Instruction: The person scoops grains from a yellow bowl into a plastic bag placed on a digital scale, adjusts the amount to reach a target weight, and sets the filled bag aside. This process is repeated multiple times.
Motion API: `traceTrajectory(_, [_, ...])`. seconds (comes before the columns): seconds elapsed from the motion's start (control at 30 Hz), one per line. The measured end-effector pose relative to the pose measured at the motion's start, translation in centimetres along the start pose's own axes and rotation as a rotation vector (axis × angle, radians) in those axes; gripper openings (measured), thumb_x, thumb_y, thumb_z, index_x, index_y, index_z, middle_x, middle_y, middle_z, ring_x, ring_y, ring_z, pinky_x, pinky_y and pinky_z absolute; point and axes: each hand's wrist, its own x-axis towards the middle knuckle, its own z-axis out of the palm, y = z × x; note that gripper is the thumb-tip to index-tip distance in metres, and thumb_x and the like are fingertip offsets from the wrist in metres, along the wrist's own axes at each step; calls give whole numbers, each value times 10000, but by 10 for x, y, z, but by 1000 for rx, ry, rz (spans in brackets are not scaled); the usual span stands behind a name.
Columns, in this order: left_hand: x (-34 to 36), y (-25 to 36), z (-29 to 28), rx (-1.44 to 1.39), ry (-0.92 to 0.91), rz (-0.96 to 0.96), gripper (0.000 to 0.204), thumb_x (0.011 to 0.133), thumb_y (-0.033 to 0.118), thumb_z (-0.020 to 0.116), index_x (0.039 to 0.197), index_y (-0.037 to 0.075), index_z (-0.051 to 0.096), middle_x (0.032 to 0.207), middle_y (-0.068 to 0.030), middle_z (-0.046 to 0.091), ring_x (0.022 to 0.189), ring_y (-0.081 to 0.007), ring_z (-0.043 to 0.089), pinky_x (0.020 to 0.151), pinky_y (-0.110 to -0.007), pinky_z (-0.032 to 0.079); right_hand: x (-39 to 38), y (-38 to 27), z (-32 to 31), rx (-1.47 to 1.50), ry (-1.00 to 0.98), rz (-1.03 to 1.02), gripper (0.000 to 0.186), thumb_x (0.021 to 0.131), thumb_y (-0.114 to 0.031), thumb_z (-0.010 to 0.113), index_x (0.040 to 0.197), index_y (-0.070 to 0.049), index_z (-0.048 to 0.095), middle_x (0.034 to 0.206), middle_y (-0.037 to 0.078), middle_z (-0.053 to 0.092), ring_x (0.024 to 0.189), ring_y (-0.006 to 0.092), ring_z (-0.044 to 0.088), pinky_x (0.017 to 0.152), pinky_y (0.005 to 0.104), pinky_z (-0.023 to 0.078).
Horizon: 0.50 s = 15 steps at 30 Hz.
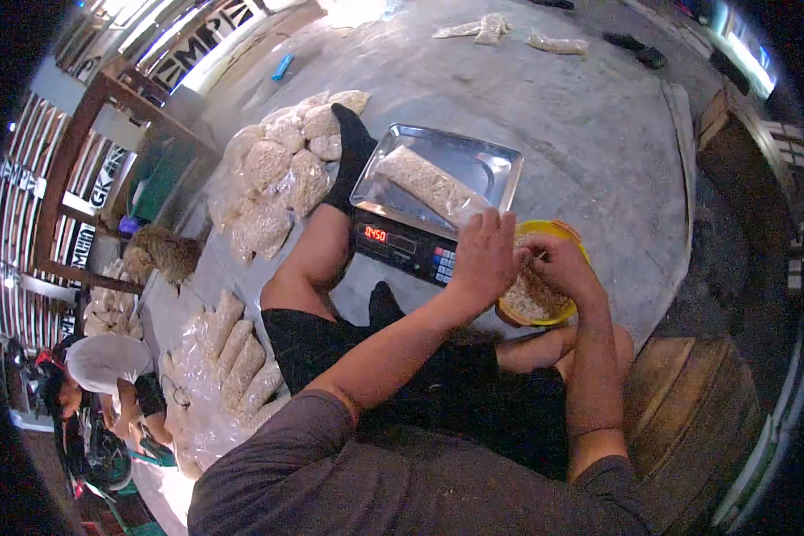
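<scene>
A clear plastic bag [427, 183] filled with pale, grain-like bits lies slantwise on the steel tray [500, 159] of a digital scale [397, 246] with a lit red display. At the bag's near right end, my left hand [484, 257] is closed on the loose plastic, its back toward me. My right hand [561, 265] is over a yellow bowl [573, 311] of similar loose bits, right of the scale. Its fingers are curled together beside my left hand; what they pinch is hidden.
Filled bags [272, 170] are heaped left of my leg, with long packed bags [232, 353] nearer me. Another person [112, 366] sits at the far left. A wooden platform [688, 402] stands at my right. Several long bags [491, 29] and a blue item [283, 67] lie farther off.
</scene>
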Motion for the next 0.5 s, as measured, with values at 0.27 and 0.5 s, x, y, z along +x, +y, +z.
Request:
traceTrajectory(0.27, [-1, -15, 0, -283, 77, 175, 102, 884, 140, 623, 952, 66, 608, 841, -153, 648, 754, -385, 646, 669, -494, 525, 7, 5, 11, 27, 239, -37, 269, 935, -242, 705, 1090, -24, 733, 967, 112, 748, 868, 201, 699, 814, 337, 545])
traceTrajectory(0.5, [-110, -59, -49, -472, -66, 305, 185, 825, 194, 737, 986, 116, 687, 863, -110, 669, 810, -333, 676, 690, -472, 545, 7, 30, -8, 199, 657, -35, 301, 944, -340, 705, 1024, -52, 743, 921, 92, 740, 828, 223, 701, 801, 378, 561])
